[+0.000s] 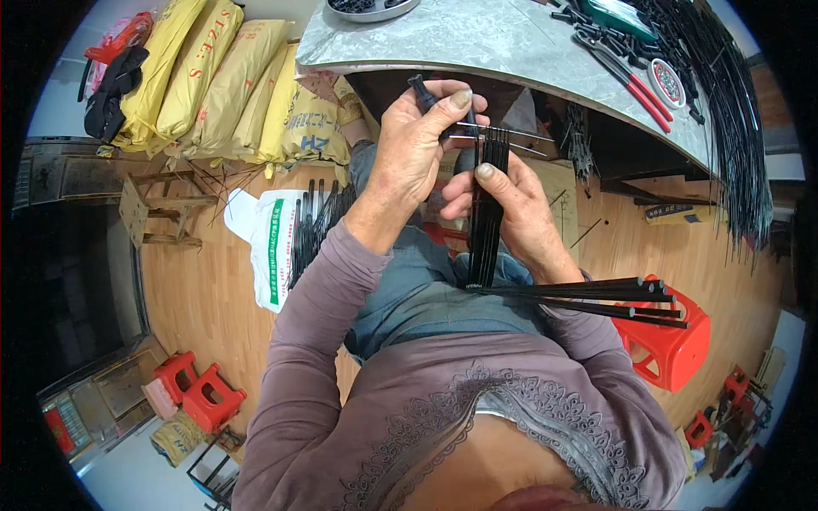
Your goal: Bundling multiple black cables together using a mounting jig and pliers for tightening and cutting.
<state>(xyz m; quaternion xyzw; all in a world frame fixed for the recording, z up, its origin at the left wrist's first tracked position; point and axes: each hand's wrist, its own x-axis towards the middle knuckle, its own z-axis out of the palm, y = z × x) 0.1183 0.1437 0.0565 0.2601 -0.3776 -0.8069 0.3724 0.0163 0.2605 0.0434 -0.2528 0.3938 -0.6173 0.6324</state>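
Note:
My left hand (417, 128) is closed, thumb and fingers pinching a short black tubular piece (422, 92) above the lap. Thin metal rods (532, 136) run across from beside its fingertips, over the top of a bundle of thin black ribs (487, 230), like those of a folded umbrella frame. Around that bundle my right hand (515, 200) is wrapped, its thumb pressed on the front. The bundle stands nearly upright over my thighs. Longer black rods (588, 294) fan out from its lower end, across my right forearm. What lies under the fingers is hidden.
Ahead is a grey marble-patterned table (460, 38), with red-handled pliers (630, 85), a bowl of small parts (667, 83) and black rods (741, 145) hanging off its right end. Yellow sacks (226, 85) stand far left. A red stool (682, 341) is at right; black rods lie on a white bag (264, 255).

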